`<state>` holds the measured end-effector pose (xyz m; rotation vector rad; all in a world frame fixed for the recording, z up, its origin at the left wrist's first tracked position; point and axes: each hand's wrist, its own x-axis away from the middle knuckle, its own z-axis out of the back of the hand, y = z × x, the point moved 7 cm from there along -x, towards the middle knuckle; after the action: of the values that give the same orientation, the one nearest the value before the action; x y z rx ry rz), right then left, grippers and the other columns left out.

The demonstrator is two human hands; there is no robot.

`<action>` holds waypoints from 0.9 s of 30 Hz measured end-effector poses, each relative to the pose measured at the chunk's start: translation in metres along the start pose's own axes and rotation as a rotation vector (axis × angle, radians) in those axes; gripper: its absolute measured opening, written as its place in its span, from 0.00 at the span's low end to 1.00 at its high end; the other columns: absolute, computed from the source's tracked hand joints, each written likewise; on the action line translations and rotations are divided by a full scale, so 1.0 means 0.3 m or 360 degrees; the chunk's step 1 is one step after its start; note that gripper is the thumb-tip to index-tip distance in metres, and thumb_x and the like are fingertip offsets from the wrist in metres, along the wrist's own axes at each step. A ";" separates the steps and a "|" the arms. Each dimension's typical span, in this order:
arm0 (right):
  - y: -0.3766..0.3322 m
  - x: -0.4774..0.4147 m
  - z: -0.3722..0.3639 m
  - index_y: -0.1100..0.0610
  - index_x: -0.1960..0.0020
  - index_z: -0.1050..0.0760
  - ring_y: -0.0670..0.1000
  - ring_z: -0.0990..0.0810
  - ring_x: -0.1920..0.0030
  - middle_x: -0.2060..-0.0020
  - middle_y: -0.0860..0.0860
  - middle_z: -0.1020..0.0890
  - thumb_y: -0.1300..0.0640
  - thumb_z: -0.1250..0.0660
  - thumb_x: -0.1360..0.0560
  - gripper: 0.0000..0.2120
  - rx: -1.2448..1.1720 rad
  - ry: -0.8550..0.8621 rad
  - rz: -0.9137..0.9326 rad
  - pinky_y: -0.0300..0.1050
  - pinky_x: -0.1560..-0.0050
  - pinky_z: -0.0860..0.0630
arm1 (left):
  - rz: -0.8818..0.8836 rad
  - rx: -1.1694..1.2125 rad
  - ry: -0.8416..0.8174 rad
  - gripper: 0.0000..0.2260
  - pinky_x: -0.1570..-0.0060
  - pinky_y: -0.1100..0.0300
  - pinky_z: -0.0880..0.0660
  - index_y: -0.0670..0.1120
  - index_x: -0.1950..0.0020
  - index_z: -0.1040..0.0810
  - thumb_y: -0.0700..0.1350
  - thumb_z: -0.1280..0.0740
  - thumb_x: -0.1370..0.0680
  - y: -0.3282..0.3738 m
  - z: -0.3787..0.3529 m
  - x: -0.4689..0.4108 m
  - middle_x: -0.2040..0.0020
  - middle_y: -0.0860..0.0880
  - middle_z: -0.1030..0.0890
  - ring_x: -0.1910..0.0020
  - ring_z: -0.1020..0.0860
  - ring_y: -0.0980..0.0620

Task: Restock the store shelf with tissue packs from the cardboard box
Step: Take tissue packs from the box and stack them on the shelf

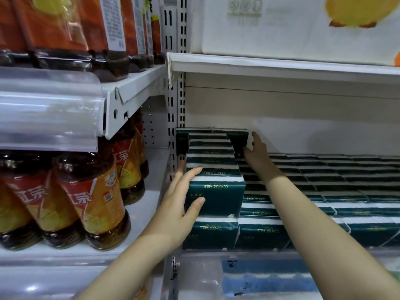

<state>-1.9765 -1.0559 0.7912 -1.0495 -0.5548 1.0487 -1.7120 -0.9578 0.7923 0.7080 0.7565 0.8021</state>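
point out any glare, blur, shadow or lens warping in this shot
Head view: glare washes the clear price strip at left; the top-left bottles are blurred; print on the front tissue pack reads sharply; the rear packs by the right hand sit in shadow; the wide lens skews the shelf edges.

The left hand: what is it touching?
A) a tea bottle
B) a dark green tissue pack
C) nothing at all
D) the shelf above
B: the left hand rests its fingers against the front tissue pack of the upper row, apart from the bottles.
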 end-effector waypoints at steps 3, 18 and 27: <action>-0.001 -0.001 0.003 0.47 0.21 0.49 0.57 0.40 0.25 0.23 0.56 0.43 0.55 0.43 0.17 0.27 -0.0039 0.0053 0.0055 0.55 0.26 0.39 | -0.0005 0.0093 0.0048 0.28 0.26 0.60 0.49 0.78 0.35 0.49 0.51 0.37 0.20 0.004 0.012 0.001 0.24 0.68 0.48 0.25 0.53 0.67; -0.050 0.118 0.107 0.49 0.22 0.42 0.53 0.38 0.26 0.24 0.50 0.39 0.49 0.45 0.17 0.24 0.0005 0.0030 0.0163 0.50 0.28 0.39 | 0.0034 0.0106 0.0160 0.24 0.31 0.65 0.52 0.77 0.34 0.48 0.60 0.41 0.24 0.056 0.046 0.019 0.22 0.63 0.54 0.35 0.60 0.82; -0.106 0.122 0.151 0.45 0.24 0.40 0.51 0.38 0.26 0.24 0.47 0.38 0.46 0.46 0.17 0.22 0.0101 -0.0121 0.0255 0.46 0.30 0.40 | 0.0175 0.0057 0.0270 0.18 0.31 0.61 0.37 0.54 0.28 0.31 0.48 0.39 0.18 0.176 0.127 -0.190 0.26 0.50 0.32 0.29 0.34 0.52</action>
<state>-1.9831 -1.0071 0.8359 -1.0138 -0.5013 1.2435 -1.7274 -0.9878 0.8721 0.7242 0.8924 0.9596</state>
